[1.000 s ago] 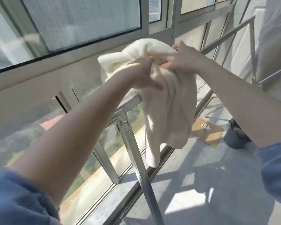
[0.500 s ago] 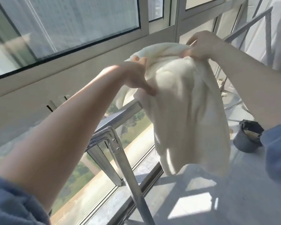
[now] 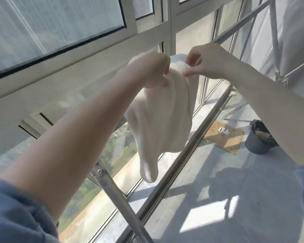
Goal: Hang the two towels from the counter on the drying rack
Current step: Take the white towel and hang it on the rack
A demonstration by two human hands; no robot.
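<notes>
Holding item: one white towel [image 3: 163, 116], raised above the drying rack [image 3: 188, 148]. Left hand [image 3: 153, 71] and right hand [image 3: 203, 62] each pinch its top edge, likely to spread it for draping. Second towel unseen.

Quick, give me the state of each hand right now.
Left hand: grips the top of the white towel.
Right hand: pinches the towel's top edge.
</notes>
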